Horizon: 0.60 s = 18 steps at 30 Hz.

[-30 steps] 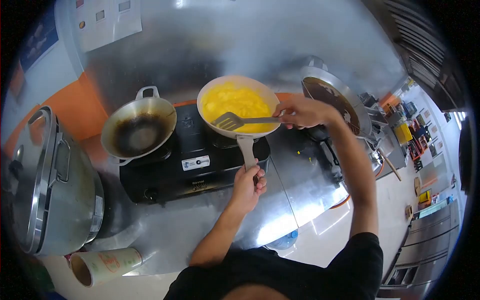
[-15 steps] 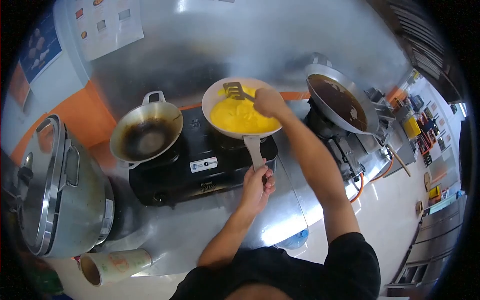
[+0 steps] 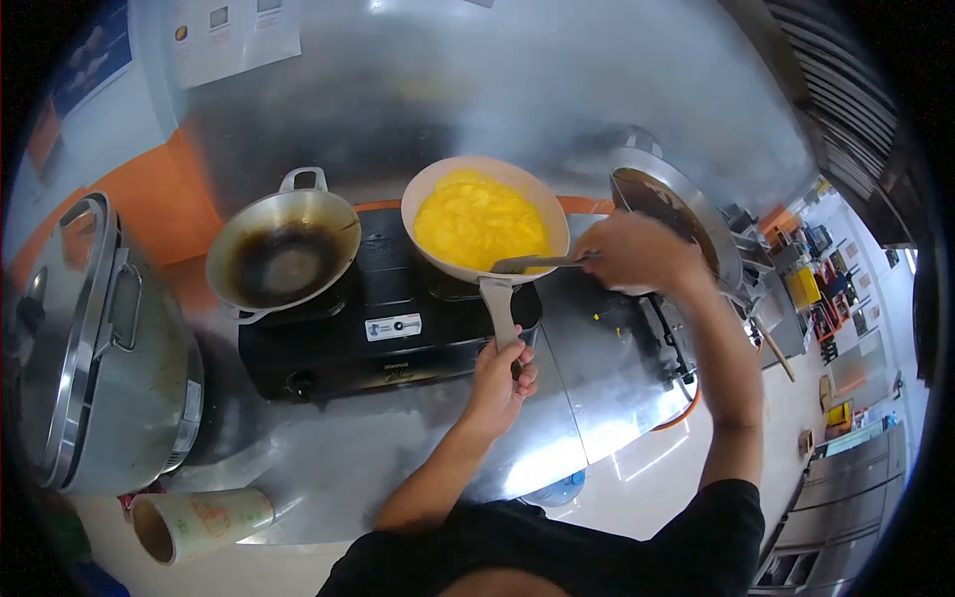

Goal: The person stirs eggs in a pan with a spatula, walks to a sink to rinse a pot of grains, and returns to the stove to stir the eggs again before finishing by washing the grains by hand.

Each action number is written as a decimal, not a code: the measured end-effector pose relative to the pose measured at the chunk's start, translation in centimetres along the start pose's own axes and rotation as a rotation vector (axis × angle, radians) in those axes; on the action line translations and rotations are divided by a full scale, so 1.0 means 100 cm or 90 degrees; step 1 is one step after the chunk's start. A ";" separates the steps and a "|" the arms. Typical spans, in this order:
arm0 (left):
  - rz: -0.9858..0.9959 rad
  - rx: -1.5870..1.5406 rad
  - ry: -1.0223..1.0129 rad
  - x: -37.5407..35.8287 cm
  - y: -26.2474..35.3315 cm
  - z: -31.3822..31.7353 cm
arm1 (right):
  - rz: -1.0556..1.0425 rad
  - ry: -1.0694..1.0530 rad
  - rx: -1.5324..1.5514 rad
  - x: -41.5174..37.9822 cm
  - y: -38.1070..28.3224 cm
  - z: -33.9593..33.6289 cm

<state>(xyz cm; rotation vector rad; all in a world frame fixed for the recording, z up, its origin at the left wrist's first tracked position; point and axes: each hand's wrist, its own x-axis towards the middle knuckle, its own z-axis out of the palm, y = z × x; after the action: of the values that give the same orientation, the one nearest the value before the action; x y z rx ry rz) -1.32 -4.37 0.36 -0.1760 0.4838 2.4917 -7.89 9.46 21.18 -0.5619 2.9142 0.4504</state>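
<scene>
Soft yellow egg covers most of the base of a light-coloured frying pan on the black gas stove. My left hand is closed around the pan's grey handle. My right hand, slightly blurred, grips the handle of a dark spatula. The spatula's blade lies at the near right rim of the pan, close to where the handle joins. A few yellow bits show on the counter just below my right hand.
A stained wok sits on the stove's left burner. Behind my right hand stands a large pan of dark liquid. A big metal pot is at the left, with a paper cup below it. A steel wall rises behind.
My right hand has swung right and toward me, bringing the spatula from the pan's far side to its near right rim. Yellow bits now show on the counter. My left hand keeps its hold.
</scene>
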 end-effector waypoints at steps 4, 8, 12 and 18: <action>-0.008 0.001 -0.008 -0.001 0.001 0.000 | 0.042 0.099 0.011 0.027 -0.025 0.047; -0.013 0.024 0.015 -0.004 0.003 0.003 | 0.052 0.197 0.080 0.061 -0.033 0.065; -0.009 0.017 0.013 -0.005 0.004 0.004 | 0.002 0.320 0.041 0.103 0.002 0.100; 0.005 0.023 0.020 -0.003 0.003 0.004 | 0.056 0.109 0.174 0.063 0.037 -0.004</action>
<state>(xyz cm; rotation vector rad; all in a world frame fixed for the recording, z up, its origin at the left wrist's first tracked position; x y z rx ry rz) -1.26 -4.57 0.86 -0.1998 0.5428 2.4897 -15.10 10.50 21.34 -0.4542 3.0987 0.0093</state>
